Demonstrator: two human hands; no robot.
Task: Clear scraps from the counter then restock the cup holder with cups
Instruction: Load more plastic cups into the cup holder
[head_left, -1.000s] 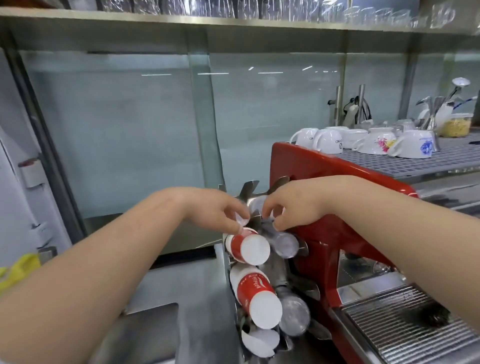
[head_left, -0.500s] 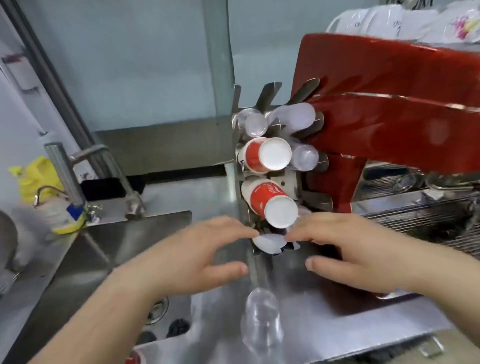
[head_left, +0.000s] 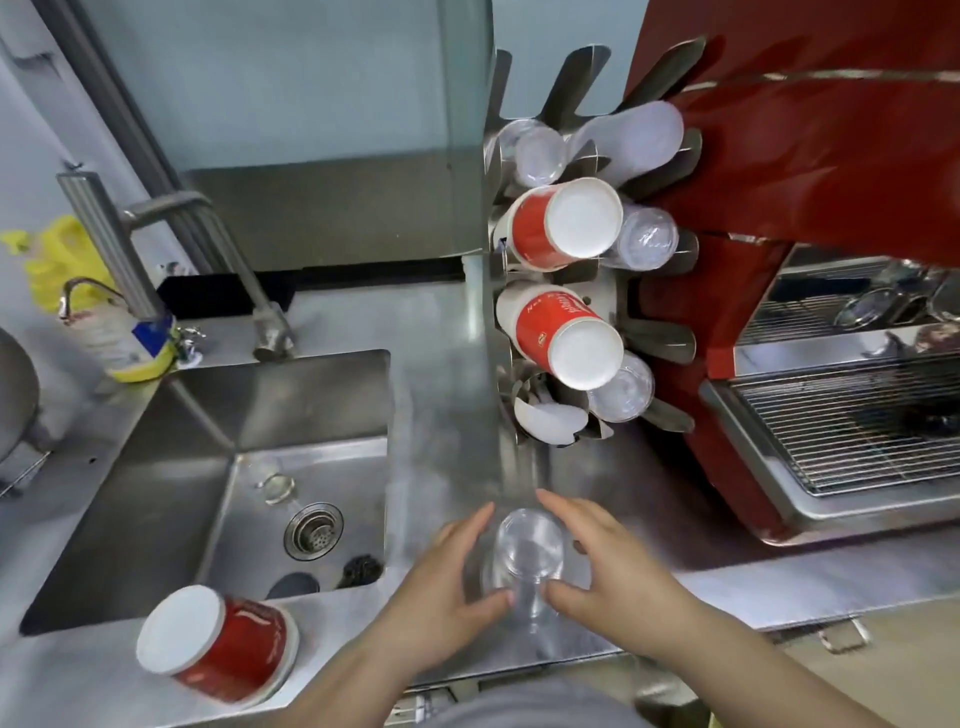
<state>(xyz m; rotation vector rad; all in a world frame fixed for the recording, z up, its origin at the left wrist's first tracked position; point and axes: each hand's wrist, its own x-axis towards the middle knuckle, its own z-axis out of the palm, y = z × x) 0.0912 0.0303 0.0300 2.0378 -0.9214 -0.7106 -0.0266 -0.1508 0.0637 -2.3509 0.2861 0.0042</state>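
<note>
A stack of clear plastic cups (head_left: 527, 551) stands on the steel counter (head_left: 441, 395) near its front edge. My left hand (head_left: 447, 587) and my right hand (head_left: 608, 577) flank it, fingers straight along its sides, both thumb tips touching its lower part. Behind it the metal cup holder (head_left: 498, 291) carries two stacks of red paper cups (head_left: 566, 218) (head_left: 566, 338), clear cups (head_left: 647, 239) (head_left: 621, 387) (head_left: 535, 150), a frosted cup (head_left: 628, 135) and white lids (head_left: 550, 423) at the bottom. Another stack of red paper cups (head_left: 208, 644) lies on its side at the counter's front left.
A steel sink (head_left: 311, 415) with a tap (head_left: 156, 234) is on the left, a yellow soap bottle (head_left: 119, 332) beside it. A red espresso machine (head_left: 805, 156) with a wire drip grate (head_left: 857, 426) fills the right.
My view tilted down from the holder's top to the counter. Both hands left the holder and came down toward me, reaching either side of the clear cup stack.
</note>
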